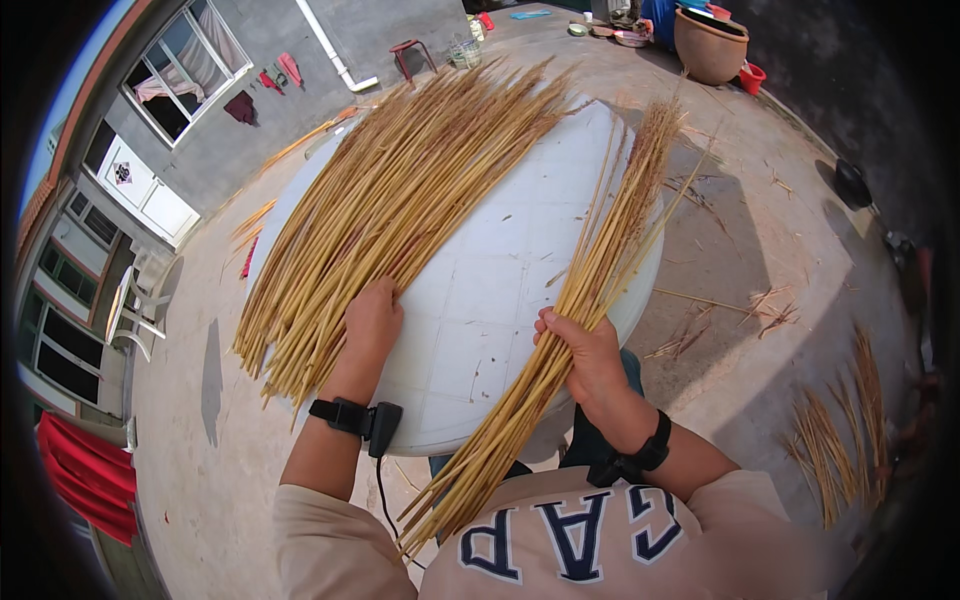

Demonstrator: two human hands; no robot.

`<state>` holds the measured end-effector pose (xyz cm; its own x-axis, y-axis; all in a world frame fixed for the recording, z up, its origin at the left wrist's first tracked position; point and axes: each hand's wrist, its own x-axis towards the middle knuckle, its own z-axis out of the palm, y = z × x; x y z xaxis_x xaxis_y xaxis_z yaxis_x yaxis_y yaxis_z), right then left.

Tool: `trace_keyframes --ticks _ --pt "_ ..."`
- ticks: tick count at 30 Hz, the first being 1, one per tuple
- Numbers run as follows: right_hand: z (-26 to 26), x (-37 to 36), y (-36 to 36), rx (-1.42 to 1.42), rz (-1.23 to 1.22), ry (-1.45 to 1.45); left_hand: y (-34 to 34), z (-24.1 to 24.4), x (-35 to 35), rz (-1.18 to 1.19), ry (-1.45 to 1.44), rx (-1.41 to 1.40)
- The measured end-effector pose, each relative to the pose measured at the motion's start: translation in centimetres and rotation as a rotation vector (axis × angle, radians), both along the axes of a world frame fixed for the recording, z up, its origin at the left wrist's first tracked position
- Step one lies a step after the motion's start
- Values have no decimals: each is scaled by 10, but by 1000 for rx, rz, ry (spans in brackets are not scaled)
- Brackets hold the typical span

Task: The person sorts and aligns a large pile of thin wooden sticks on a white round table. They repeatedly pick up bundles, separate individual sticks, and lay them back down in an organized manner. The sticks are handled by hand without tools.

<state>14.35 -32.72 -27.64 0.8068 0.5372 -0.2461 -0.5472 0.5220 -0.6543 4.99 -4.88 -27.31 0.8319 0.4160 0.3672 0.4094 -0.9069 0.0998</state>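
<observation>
My right hand (592,352) is closed around a bundle of dry straw-like stalks (566,322), thumb on top. The bundle's feathery brown heads point away over the round white table (480,300), and its cut ends reach past the near edge towards my shirt. A much wider layer of similar stalks (405,195) lies slantwise across the table's left side. At the right border of that layer rests my left hand (375,315), with curled fingers against the stalks. Its fingertips are hidden, so whether it grips any is unclear.
Loose stalks (832,450) lie on the concrete ground at right, with broken bits (776,311) nearer the table. A white plastic chair (135,311) stands at left. Behind are a large clay pot (709,45), a red bucket (751,78) and a stool (411,58). A black cable (384,495) hangs by my left wrist.
</observation>
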Motion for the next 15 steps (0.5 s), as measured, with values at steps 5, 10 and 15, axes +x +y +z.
trace_keyframes --ticks 5,10,15 --pt "-2 2 -1 -37 19 -11 3 13 -1 4 -55 -287" --pt "-3 3 -1 -19 30 -10 5 30 -5 -48 -93 -454" --pt "-2 3 -1 -12 37 -14 3 32 -4 -22 -45 -395"
